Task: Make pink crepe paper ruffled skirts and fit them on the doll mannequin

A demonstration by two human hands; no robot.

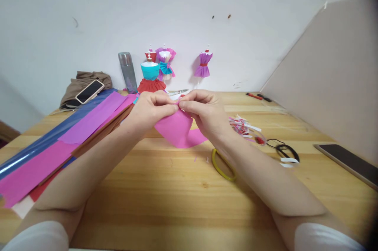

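Note:
A strip of pink crepe paper (176, 129) hangs from both hands above the wooden table, its free end trailing to the right. My left hand (153, 110) pinches the strip's upper edge between thumb and forefinger. Right beside it, my right hand (203, 109) pinches the same edge, the fingertips of both hands almost touching. Small folds at the pinch are mostly covered by the fingers. Under my right wrist shows a yellow scissor handle (223, 165); the rest of that tool is hidden.
Long crepe paper sheets (94, 119) lie at left, near a phone (90, 91) and brown cloth (85, 80). Behind stand a steel bottle (128, 73) and small dress forms (150, 71) in paper dresses. Paper scraps (240, 125), a black cord (285, 151) and another phone (350, 162) lie right.

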